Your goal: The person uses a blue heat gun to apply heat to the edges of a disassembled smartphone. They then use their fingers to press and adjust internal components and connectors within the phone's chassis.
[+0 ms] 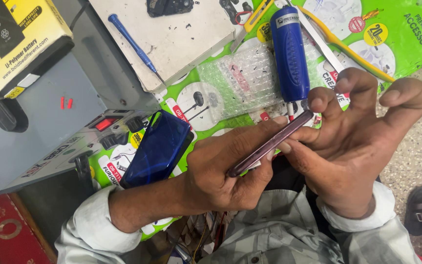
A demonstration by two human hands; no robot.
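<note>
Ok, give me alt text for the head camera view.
Both hands hold a slim purple phone edge-up: left hand cradling it, right hand pinching its upper end. Behind lie a blue electric screwdriver, a blue case and bubble wrap.

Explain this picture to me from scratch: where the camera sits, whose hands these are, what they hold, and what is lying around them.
There is one picture, taken by a camera worn on a person's head and looking down at their own two bare hands over a cluttered workbench. No machine is involved.

The left hand and the right hand together hold a slim purple phone edge-on, tilted, with fingers from both sides pinching it.

Behind the hands lies a green printed mat. On it rest a thick blue-handled screwdriver, a piece of bubble wrap, yellow-handled tweezers and a dark blue translucent case. A thin blue screwdriver lies on a white board. To the left stand a grey box with a red switch and knobs and a yellow carton.
</note>
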